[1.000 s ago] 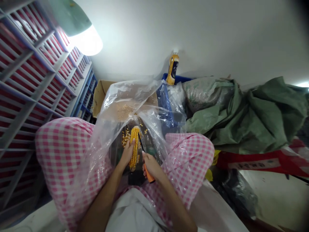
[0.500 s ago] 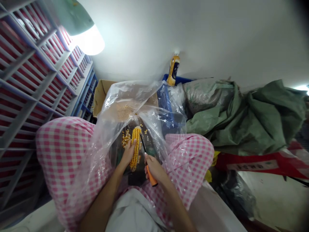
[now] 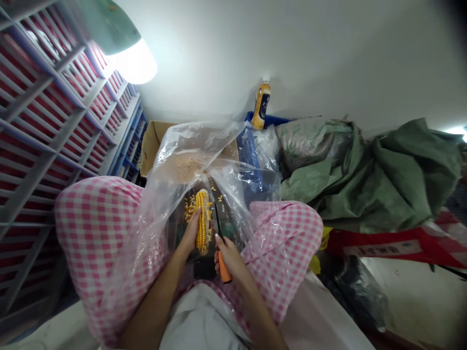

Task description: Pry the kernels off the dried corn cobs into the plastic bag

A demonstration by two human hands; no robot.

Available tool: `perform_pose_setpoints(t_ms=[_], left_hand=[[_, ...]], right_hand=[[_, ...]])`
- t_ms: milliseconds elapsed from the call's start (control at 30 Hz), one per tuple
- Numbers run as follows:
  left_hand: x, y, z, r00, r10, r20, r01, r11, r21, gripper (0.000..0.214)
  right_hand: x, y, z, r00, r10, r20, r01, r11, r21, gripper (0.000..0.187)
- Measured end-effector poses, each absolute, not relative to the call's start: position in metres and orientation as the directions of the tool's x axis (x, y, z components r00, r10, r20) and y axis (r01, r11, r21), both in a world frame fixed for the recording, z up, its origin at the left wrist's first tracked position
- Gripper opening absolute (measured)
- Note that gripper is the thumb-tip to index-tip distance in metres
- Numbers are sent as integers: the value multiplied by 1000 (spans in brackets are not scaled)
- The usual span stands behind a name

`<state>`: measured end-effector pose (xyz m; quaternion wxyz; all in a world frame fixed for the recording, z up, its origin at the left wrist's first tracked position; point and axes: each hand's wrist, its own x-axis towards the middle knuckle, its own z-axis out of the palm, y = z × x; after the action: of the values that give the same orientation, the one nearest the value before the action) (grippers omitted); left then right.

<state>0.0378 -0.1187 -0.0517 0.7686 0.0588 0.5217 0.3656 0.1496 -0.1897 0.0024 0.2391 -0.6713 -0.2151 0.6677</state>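
My left hand [image 3: 191, 229] is closed round the lower left side of a yellow corn cob [image 3: 201, 226], which stands nearly upright in view. A pale strip without kernels runs down the cob's right side, with loosened kernels along it. In my right hand [image 3: 228, 253] is a screwdriver [image 3: 225, 270] with an orange handle and a thin dark shaft. Its shaft points up beside the cob, a small gap apart from it. Loose corn kernels [image 3: 189, 206] lie left of the cob, on a dark surface under clear plastic sheeting [image 3: 156, 194].
A cardboard box [image 3: 151, 146] stands beyond the sheeting, beside a blue bin [image 3: 248, 146] with a yellow-labelled bottle [image 3: 261, 104]. Slatted crates [image 3: 54, 107] rise on the left, near a lit lamp [image 3: 134, 61]. Green cloth [image 3: 383, 180] lies at right. My checked knees [image 3: 98, 209] flank the work.
The cob has turned and shifted slightly left, so its bare strip now shows on the right. The screwdriver has moved away from the cob's top and stands more upright.
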Motion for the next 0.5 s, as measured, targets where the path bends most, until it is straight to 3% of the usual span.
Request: perform_pose_setpoints(t_ms=[233,500], left_hand=[[39,-117,-42,164,586,-794,-488,747,451,42],[38,-116,-42,155,577,-802,-508,743,437,40]], right_hand=[[149,-199,-16,101,684,-722,-59,-720,-691,51],[139,-191,-18,184,716,-674,-25,-682,-731,40]])
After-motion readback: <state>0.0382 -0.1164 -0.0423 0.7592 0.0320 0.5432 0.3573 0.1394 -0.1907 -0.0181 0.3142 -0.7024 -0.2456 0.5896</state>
